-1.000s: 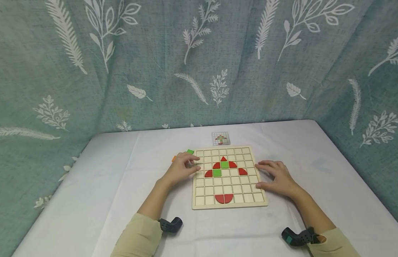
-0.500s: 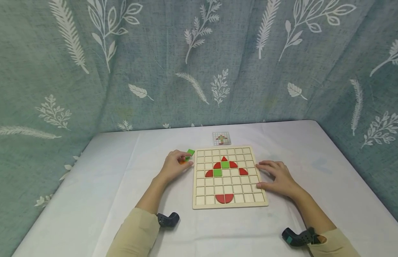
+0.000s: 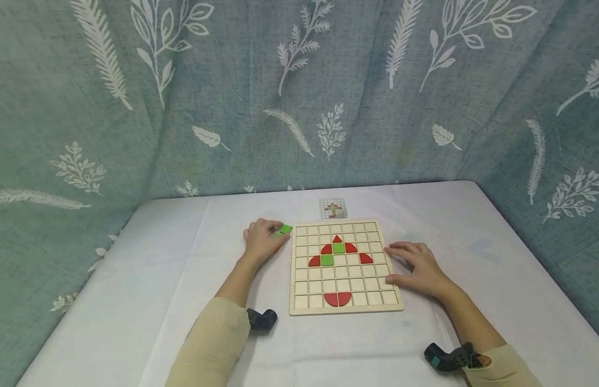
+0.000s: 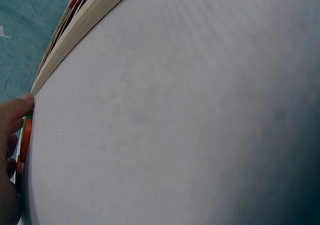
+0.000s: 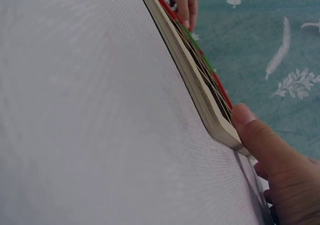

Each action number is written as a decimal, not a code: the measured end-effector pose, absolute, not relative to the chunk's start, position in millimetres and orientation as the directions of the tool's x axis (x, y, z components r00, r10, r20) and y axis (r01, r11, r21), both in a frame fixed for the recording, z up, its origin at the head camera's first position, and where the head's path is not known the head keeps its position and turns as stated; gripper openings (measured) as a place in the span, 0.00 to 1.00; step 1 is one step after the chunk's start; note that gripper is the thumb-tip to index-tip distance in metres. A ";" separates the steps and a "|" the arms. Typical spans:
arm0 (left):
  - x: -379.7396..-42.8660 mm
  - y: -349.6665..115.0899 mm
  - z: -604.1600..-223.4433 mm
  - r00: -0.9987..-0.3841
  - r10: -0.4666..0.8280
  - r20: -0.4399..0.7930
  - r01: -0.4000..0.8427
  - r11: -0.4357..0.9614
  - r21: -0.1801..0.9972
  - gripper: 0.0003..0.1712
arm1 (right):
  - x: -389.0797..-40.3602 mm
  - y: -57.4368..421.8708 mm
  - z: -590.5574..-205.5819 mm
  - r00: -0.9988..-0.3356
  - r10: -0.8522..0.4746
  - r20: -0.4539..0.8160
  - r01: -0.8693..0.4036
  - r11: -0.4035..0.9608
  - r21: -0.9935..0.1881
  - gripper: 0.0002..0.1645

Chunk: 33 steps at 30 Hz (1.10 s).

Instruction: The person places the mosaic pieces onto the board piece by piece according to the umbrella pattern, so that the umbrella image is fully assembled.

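Observation:
A wooden grid board (image 3: 374, 282) lies in the middle of the table, bearing a red triangle (image 3: 337, 239), several red quarter-round tiles (image 3: 366, 259) and two green square tiles (image 3: 326, 260). Off its upper left edge, my left hand (image 3: 260, 241) has thumb and index finger at either side of loose green tiles (image 3: 286, 229); whether they pinch one is unclear. An orange piece (image 4: 26, 140) shows beneath that hand in the left wrist view. At the board's right edge rests my right hand (image 3: 417, 269), thumb and fingers spread apart, the thumb (image 5: 245, 116) touching the rim.
A small pattern card (image 3: 332, 208) with a coloured grid picture lies just beyond the board's far edge. White cloth (image 3: 135, 301) covers the table. A leaf-printed curtain (image 3: 231, 97) hangs behind and at both sides.
My left hand has drawn back from the board's left edge, then reached up to the loose green tiles. The right hand keeps its place, and the tiles on the board look the same.

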<state>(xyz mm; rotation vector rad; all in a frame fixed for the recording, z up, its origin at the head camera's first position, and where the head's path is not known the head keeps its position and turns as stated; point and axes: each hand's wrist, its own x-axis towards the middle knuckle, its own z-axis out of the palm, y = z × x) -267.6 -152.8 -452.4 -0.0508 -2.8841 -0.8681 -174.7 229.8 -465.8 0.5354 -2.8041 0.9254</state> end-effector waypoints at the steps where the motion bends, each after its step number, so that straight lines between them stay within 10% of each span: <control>1: -268.0 -151.8 -452.5 -0.991 -0.008 0.133 0.067 0.837 0.543 0.27 | -174.8 229.9 -466.0 -0.925 -0.288 0.246 -0.378 0.746 -0.548 0.42; 33: -256.1 -133.1 -442.0 -0.963 0.053 0.266 0.198 0.805 0.559 0.20 | -175.1 231.2 -466.8 -0.920 -0.296 0.257 -0.391 0.735 -0.554 0.42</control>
